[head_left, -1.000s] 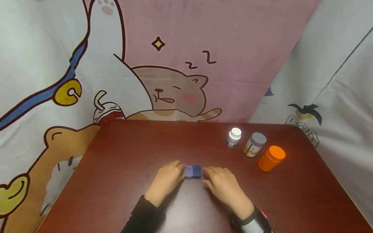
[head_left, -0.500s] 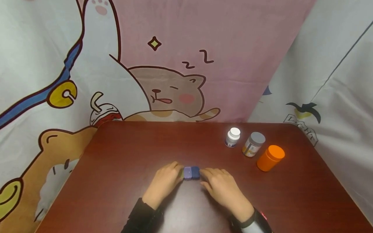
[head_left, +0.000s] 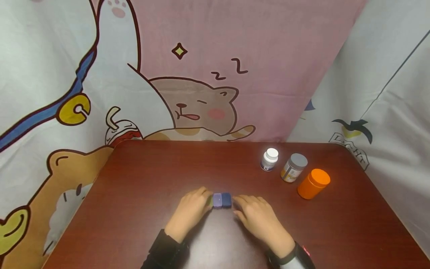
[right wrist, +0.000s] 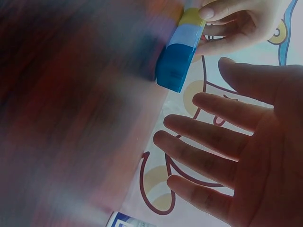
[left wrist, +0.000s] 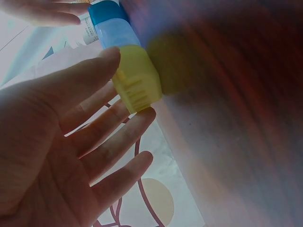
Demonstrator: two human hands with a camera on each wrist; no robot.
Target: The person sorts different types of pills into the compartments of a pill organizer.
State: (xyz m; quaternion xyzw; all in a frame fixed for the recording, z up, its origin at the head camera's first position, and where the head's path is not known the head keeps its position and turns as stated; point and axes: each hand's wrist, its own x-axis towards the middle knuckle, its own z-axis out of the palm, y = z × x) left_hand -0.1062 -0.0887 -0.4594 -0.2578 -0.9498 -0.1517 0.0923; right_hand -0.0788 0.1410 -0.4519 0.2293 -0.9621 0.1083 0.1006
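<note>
On the table sits a small three-part pill box [head_left: 221, 200] in a row of yellow-green, lavender and dark blue. Its yellow-green end [left wrist: 137, 78] lies between the thumb and fingers of my left hand [head_left: 192, 207], which pinch it. In the head view that end is mostly hidden behind the left fingers. My right hand [head_left: 256, 215] hovers just to the right of the dark blue end [right wrist: 176, 66]. Its fingers [right wrist: 203, 146] are spread and extended, with a gap to the box in the right wrist view, and nothing is held.
At the back right of the brown table [head_left: 161, 168] stand a white bottle [head_left: 269, 160], a grey-lidded jar [head_left: 293, 168] and an orange bottle [head_left: 313, 184]. A printed cartoon cloth [head_left: 268, 74] hangs behind the table's far edge.
The right fingertips came closer to the dark blue end half a second ago and now stand slightly apart from it. The left hand keeps its place at the yellow-green end.
</note>
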